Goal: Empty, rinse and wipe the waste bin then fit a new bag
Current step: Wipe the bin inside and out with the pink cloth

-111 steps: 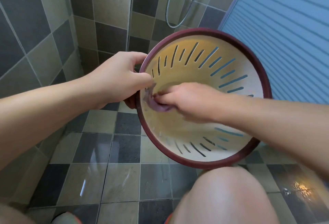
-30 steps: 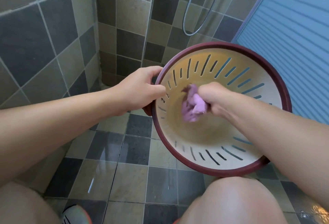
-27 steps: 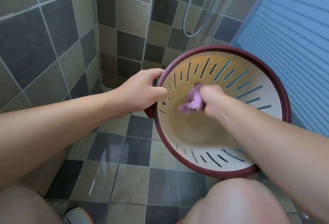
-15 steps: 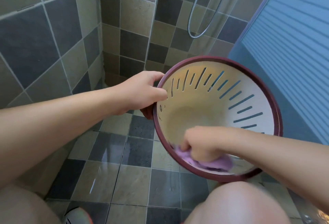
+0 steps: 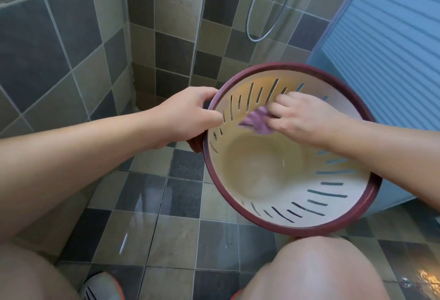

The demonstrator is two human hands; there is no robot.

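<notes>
No text, label, brand, number or sign can be read anywhere in the view.

- Waste bin: round, cream inside, dark red rim, slotted walls; empty, tilted with its mouth toward the camera, held above the floor.
- Purple cloth: crumpled, pressed on the inner wall at eleven o'clock.
</notes>
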